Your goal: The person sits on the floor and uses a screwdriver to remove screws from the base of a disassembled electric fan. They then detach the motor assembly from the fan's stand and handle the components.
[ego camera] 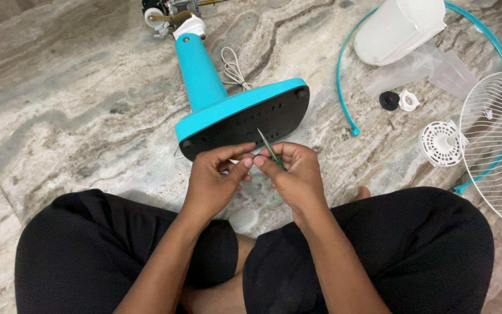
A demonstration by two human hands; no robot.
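I sit cross-legged on a marbled grey-brown stone floor (76, 116), looking down at my two hands held together just above my lap. My right hand (294, 174) pinches a slim green-handled metal screwdriver (271, 150) between thumb and fingers, its tip pointing up toward twelve o'clock. My left hand (213, 177) meets it fingertip to fingertip, fingers curled narrow around something too small to make out.

Just beyond my hands, at twelve o'clock, a turquoise plastic fan stand (204, 81) lies on its side, its black underside (251, 122) facing me and its neck running away to eleven o'clock, where a bare motor assembly (172, 14) sits. A coiled white power cord (233, 70) lies beside the neck.

At one o'clock rests a white plastic motor cover (399, 26), ringed by a thin turquoise hoop (341, 75). Nearer, at two o'clock, are a small black cap (388, 100), a white ring nut (409, 100) and a round white vented hub (440, 142). A white wire fan guard (498, 145) lies at three o'clock.
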